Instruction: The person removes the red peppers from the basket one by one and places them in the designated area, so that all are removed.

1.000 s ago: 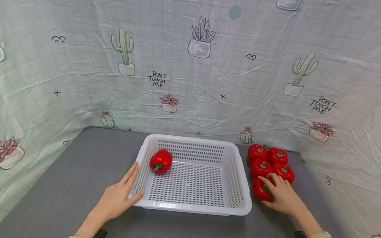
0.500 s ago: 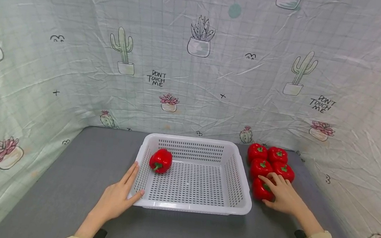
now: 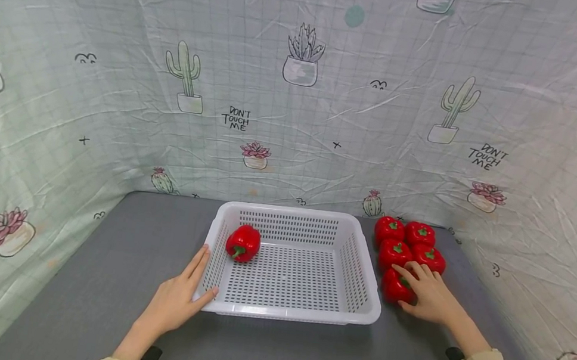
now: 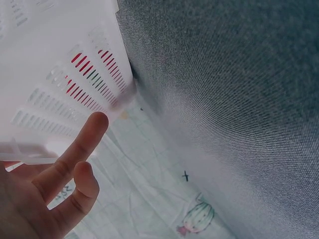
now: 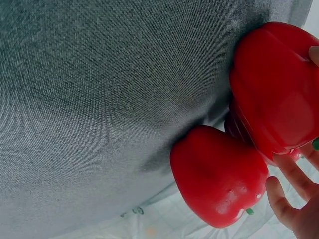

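Note:
A white perforated plastic basket (image 3: 283, 312) stands on the dark grey table. One red bell pepper (image 3: 243, 243) lies inside it at the left, its green stem toward me. My left hand (image 3: 173, 301) rests on the basket's left rim near the front corner, fingers fairly straight and thumb over the edge; the left wrist view shows two fingers beside the slotted wall. To the basket's right, my right hand (image 3: 428, 296) holds the nearest red bell pepper (image 3: 395, 287) of a cluster, thumb at its front and fingers over its top. That pepper sits on the table.
Several more red bell peppers (image 3: 394, 255) stand close together behind the held one, near the basket's right side. A pale curtain (image 3: 296, 121) printed with cacti surrounds the back and sides of the grey table (image 3: 266, 357).

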The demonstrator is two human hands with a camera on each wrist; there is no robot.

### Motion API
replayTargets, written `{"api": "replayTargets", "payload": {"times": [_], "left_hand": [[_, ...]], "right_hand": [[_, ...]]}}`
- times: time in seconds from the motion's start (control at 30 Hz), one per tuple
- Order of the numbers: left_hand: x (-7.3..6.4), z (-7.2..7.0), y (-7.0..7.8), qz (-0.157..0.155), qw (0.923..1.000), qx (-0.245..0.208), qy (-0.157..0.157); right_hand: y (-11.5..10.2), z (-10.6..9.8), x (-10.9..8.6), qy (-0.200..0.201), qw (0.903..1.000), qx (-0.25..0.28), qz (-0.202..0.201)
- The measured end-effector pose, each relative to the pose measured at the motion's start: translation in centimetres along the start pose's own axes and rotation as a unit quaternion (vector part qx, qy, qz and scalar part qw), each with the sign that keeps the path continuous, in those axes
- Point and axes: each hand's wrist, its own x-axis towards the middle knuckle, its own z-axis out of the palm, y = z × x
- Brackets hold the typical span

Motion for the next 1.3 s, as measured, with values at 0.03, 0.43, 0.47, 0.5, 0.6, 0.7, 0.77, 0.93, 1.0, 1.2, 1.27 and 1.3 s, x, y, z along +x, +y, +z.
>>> {"api": "replayTargets", "payload": {"times": [0.03,0.43,0.47,0.5,0.6,0.7,0.77,0.93,1.0,1.2,1.27,1.3], "left_hand": [[0.0,0.0,0.0,-0.001,1.0,0.0,-0.001],[-0.1,0.0,-0.1,-0.005,1.0,-0.002,-0.007],[-0.1,0.0,0.0,-0.006,1.0,-0.003,-0.007],[-0.1,-0.1,0.0,-0.006,1.0,-0.003,-0.007],[-0.1,-0.1,0.0,-0.006,1.0,-0.004,-0.002],[-0.1,-0.2,0.0,-0.003,1.0,-0.001,0.002],[-0.1,-0.2,-0.1,-0.003,1.0,0.0,0.004],[-0.1,-0.2,0.0,-0.005,1.0,0.002,0.001],[-0.1,-0.2,0.1,-0.005,1.0,0.001,-0.003],[-0.1,-0.2,0.1,-0.004,1.0,0.003,-0.001],[-0.1,-0.2,0.1,-0.005,1.0,0.003,-0.002],[-0.1,-0.1,0.1,-0.005,1.0,0.004,-0.002]], "right_hand": [[0.0,0.0,0.0,0.0,1.0,0.002,-0.001],[0.0,0.2,0.1,0.022,0.9996,0.002,-0.016],[-0.1,0.1,0.2,0.026,0.9995,0.004,-0.017],[-0.1,0.0,0.2,0.03,0.9994,0.005,-0.018],[-0.4,-0.5,0.4,0.043,0.9988,0.009,-0.021],[-0.8,-1.0,0.8,0.06,0.9978,0.01,-0.027],[-1.1,-1.3,1.0,0.072,0.9968,0.009,-0.035],[-2.2,-2.3,1.7,0.098,0.9931,0.023,-0.06],[-2.8,-2.7,1.9,0.103,0.992,0.029,-0.067],[-4.2,-3.6,3.0,0.117,0.9884,0.027,-0.092],[-4.6,-3.9,3.4,0.122,0.987,0.028,-0.1],[-4.8,-4.1,3.6,0.124,0.9864,0.029,-0.103]]}}
